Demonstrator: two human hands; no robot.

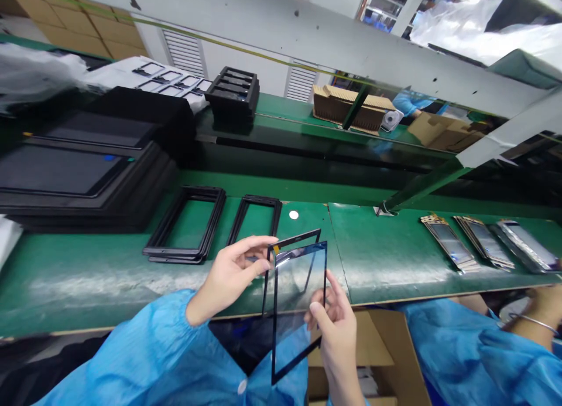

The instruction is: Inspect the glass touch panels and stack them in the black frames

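I note: left hand (232, 274) pinches black frame (295, 239), right hand (339, 321) grips clear panel (293, 306); edge-only contact should limit smudges.

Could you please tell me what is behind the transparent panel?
Part of a thin black frame in the left hand and fingers of the right hand show through; the panel's dark border hides what lies directly behind it.
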